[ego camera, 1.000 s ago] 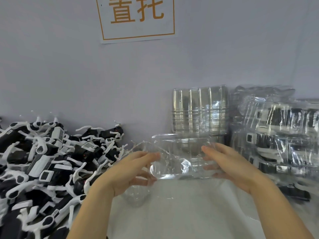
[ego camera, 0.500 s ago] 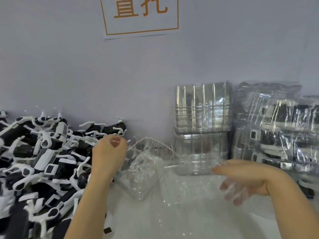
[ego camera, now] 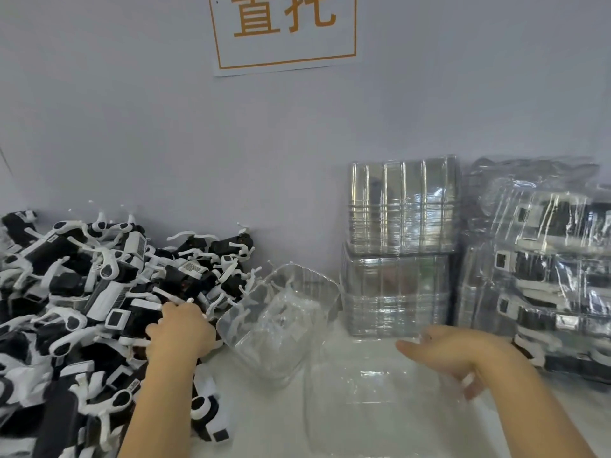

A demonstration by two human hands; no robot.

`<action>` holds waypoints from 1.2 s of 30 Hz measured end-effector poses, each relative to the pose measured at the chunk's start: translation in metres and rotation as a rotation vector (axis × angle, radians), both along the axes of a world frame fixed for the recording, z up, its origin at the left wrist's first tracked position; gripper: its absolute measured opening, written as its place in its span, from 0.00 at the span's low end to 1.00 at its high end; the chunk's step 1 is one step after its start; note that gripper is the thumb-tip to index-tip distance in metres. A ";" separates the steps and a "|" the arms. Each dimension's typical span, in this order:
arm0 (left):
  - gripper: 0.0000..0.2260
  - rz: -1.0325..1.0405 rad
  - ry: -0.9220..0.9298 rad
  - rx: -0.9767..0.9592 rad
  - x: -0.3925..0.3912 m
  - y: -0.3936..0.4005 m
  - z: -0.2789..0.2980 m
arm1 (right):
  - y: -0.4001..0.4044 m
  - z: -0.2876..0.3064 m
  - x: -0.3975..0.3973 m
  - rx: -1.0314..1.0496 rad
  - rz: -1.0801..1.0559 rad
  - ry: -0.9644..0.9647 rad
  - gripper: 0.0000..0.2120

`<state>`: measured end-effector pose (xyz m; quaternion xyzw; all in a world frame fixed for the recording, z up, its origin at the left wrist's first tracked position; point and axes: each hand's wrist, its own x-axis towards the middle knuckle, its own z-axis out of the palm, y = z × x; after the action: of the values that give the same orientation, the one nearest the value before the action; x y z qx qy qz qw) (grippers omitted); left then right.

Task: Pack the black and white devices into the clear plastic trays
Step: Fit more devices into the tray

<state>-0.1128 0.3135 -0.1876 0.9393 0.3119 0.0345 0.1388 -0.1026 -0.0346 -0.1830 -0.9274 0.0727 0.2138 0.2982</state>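
A big pile of black and white devices (ego camera: pixel 82 292) covers the left of the table. My left hand (ego camera: pixel 180 328) reaches into its right edge, fingers curled down over one black device; the fingertips are hidden. A clear plastic tray (ego camera: pixel 373 401) lies flat on the white table in front of me. My right hand (ego camera: pixel 463 355) holds the tray's right edge, thumb on top, fingers showing through the plastic underneath. A second clear tray (ego camera: pixel 284 325) leans tilted against the pile, between my hands.
Two stacks of empty clear trays (ego camera: pixel 401 226) stand against the wall behind the flat tray. Bagged trays filled with devices (ego camera: pixel 545 259) are piled at the right. A sign with orange characters (ego camera: pixel 284 28) hangs on the wall.
My hands separated two clear trays. My left hand left one tilted by the pile and dropped onto the devices. My right hand lowered the other tray flat onto the table.
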 end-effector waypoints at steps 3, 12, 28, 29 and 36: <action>0.15 0.071 -0.139 -0.037 0.002 0.001 -0.006 | 0.000 -0.002 0.002 -0.003 0.022 -0.065 0.39; 0.09 0.268 -0.638 0.020 -0.014 -0.007 0.026 | -0.001 -0.001 0.004 -0.086 0.135 -0.137 0.35; 0.08 -0.233 -0.796 -1.545 -0.002 -0.127 0.046 | 0.082 0.011 -0.004 0.706 0.172 -0.770 0.16; 0.07 -0.274 -0.777 -1.556 -0.003 -0.140 0.044 | 0.088 0.011 -0.005 0.808 0.149 -0.776 0.12; 0.09 -0.802 -0.631 -1.111 -0.007 -0.165 0.031 | 0.071 0.017 0.001 1.228 -0.317 -0.688 0.09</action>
<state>-0.1202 0.1482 -0.1567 0.7182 -0.1372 0.0864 0.6767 -0.1012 0.0363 -0.1659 -0.5854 -0.0250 -0.1337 0.7993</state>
